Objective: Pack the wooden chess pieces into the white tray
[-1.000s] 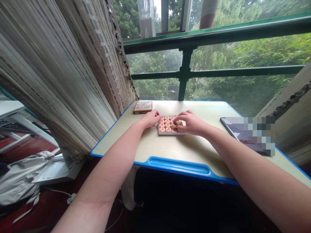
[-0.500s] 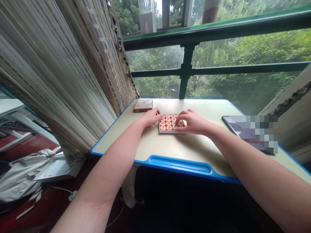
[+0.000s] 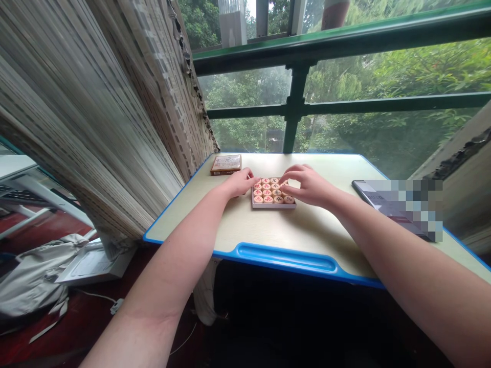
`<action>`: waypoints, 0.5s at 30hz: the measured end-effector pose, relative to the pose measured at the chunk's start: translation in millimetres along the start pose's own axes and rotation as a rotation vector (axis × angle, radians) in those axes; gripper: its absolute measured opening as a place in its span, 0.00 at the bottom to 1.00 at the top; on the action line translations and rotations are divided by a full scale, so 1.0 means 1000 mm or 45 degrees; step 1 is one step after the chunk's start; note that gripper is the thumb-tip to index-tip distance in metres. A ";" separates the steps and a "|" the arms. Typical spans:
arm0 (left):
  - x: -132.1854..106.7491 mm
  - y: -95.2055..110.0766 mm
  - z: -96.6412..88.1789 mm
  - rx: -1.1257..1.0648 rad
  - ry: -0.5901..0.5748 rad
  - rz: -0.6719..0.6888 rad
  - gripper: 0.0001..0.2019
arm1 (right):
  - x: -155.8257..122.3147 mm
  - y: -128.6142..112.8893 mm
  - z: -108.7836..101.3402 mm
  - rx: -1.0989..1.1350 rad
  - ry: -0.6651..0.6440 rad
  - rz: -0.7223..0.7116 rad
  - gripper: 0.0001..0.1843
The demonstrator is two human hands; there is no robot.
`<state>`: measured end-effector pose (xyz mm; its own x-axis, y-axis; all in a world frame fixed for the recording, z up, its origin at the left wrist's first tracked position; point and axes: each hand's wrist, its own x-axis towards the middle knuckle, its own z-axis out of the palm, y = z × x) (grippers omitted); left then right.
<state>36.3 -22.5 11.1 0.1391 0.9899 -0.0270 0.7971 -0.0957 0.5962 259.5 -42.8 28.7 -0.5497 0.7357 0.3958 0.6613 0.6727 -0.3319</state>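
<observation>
A shallow box [image 3: 273,206] lies on the desk, packed with rows of round wooden Chinese chess pieces [image 3: 267,193], lettered in red and in dark ink. At the box's upper left corner, my left hand [image 3: 241,183] has curled fingers gripping the edge; its fingertips are partly hidden. My right hand [image 3: 309,186] hovers at the right side of the box, thumb and forefinger apart, their tips over the right-hand pieces. Those fingers cover part of the upper right pieces, and I see nothing lifted between them.
A flat brown box lid [image 3: 226,164] rests at the desk's back left. On the right lies a dark tablet-like device [image 3: 378,200], partly blurred out. The desk [image 3: 245,225] has a blue rim and a front groove [image 3: 286,258]. Curtains [image 3: 126,102] hang at the left; windows stand behind.
My right hand has shifted slightly up and right, its fingers spreading, so the front right pieces now show. My left hand stays at the box's corner.
</observation>
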 end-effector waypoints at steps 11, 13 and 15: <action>0.004 -0.001 -0.002 0.209 0.292 0.286 0.16 | 0.007 0.042 0.016 0.095 0.087 0.420 0.17; 0.000 0.002 -0.003 0.148 0.231 0.337 0.20 | 0.006 0.046 0.014 0.160 0.059 0.457 0.20; -0.003 0.004 -0.003 0.081 0.107 0.348 0.28 | 0.004 0.045 0.012 0.251 -0.006 0.451 0.26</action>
<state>36.8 -25.6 15.9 0.3066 0.9315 0.1957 0.7726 -0.3637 0.5204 281.3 -8.8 5.3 -0.3078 0.9247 0.2239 0.7000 0.3795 -0.6049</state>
